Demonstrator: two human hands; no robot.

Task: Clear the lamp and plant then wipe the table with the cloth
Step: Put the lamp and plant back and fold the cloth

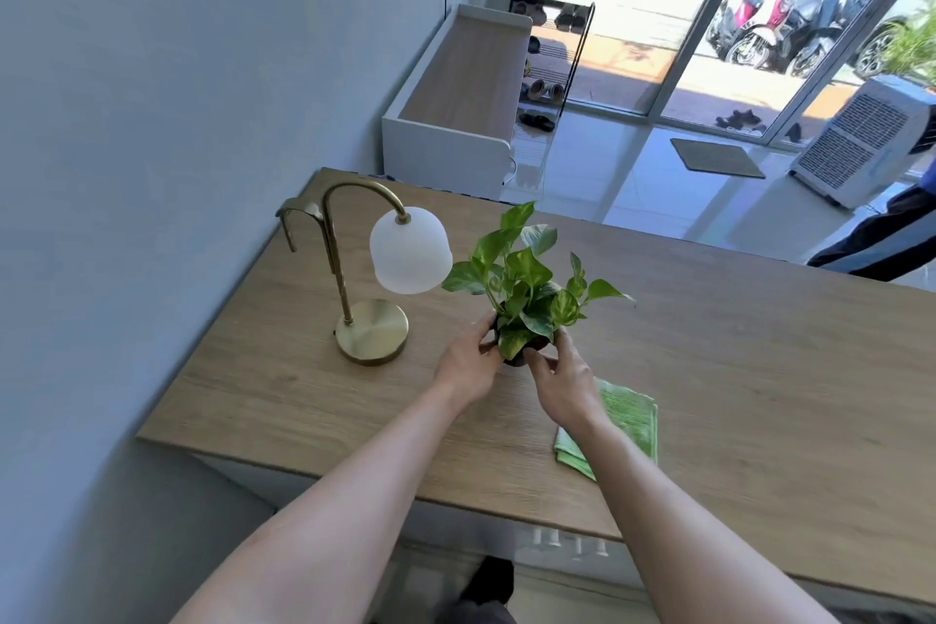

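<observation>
I see the plant [527,284] near the middle of the wooden table [734,370]: a small pothos with glossy green leaves splashed yellow, rising from a dark little pot that is mostly hidden by foliage and fingers. My left hand [468,360] cups the pot from its left side and my right hand [562,380] closes on it from the right, so both are grasping the plant at its base; I cannot tell whether the pot rests on the table or is just off it.

Just left of the plant stands the lamp [372,269], brass with a round base, a curved neck and a frosted white shade that hangs close to the outermost leaf. A folded green cloth [628,416] lies on the table under my right wrist, near the front edge.

The table's left end sits close to the grey wall [152,117], leaving little room there. To the right the tabletop runs on bare and wide. Beyond the far edge lies open tiled floor [608,177].
</observation>
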